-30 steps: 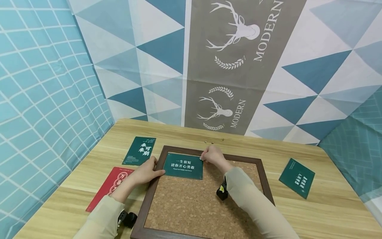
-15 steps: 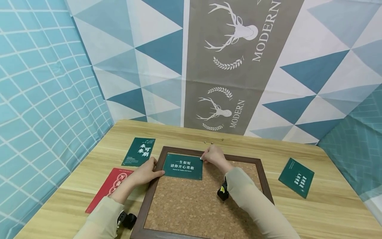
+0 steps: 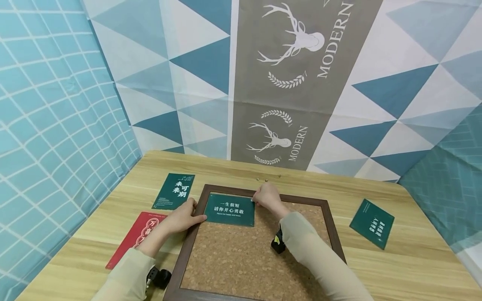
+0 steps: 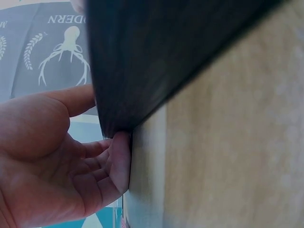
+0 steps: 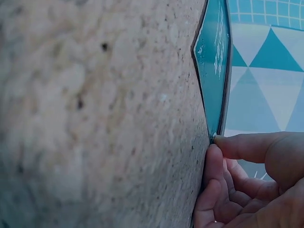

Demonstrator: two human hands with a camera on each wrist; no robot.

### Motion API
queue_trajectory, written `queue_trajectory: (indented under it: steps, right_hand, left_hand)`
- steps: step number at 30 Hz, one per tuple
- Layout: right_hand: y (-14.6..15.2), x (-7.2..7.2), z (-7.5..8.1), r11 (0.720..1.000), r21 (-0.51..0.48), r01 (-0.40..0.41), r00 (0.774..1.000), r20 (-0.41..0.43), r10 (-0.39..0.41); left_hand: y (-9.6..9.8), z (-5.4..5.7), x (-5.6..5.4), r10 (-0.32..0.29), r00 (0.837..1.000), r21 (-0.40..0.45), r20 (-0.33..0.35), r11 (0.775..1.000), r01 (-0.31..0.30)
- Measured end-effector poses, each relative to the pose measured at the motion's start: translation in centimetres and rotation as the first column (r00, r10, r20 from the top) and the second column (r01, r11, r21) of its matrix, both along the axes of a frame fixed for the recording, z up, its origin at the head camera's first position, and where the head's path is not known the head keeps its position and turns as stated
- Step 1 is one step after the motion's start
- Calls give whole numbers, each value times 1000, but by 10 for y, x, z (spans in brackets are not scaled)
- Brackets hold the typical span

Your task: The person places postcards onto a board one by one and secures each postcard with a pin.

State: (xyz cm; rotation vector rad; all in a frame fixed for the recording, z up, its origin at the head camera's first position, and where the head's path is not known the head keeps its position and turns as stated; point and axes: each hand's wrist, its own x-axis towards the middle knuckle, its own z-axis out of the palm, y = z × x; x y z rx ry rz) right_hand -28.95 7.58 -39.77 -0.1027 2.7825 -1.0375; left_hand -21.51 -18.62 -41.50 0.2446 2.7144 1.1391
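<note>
A brown-framed corkboard (image 3: pixel 233 259) lies on the table, and a green card (image 3: pixel 230 217) with white lettering rests in its upper left corner. My left hand (image 3: pixel 183 216) grips the left side of the frame. Its thumb reaches over the edge to the card's lower left corner, and in the left wrist view the fingers (image 4: pixel 120 161) curl against the frame's outer side. At the card's upper right corner my right hand (image 3: pixel 268 198) pinches a small shiny thumbtack (image 5: pixel 214 137) between thumb and index finger. The fingertips partly cover the tack.
Another green card (image 3: pixel 174 191) and a red card (image 3: pixel 129 240) lie left of the board, the red one partly behind the left forearm. A third green card (image 3: pixel 373 223) lies to the right. Several tiny metal pieces (image 3: pixel 266 180) sit behind the board on the wooden table (image 3: pixel 414 259).
Both hands keep their places on the board and card. The whole head view has shifted slightly left.
</note>
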Motion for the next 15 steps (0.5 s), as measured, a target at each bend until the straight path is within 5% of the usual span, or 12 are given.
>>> queue_trajectory:
  steps: [15]
  right_hand:
    - [8, 0, -1, 998, -57, -39, 999, 4, 39]
  left_hand:
    - [-1, -1, 1, 12, 1000, 5, 9, 1000, -12]
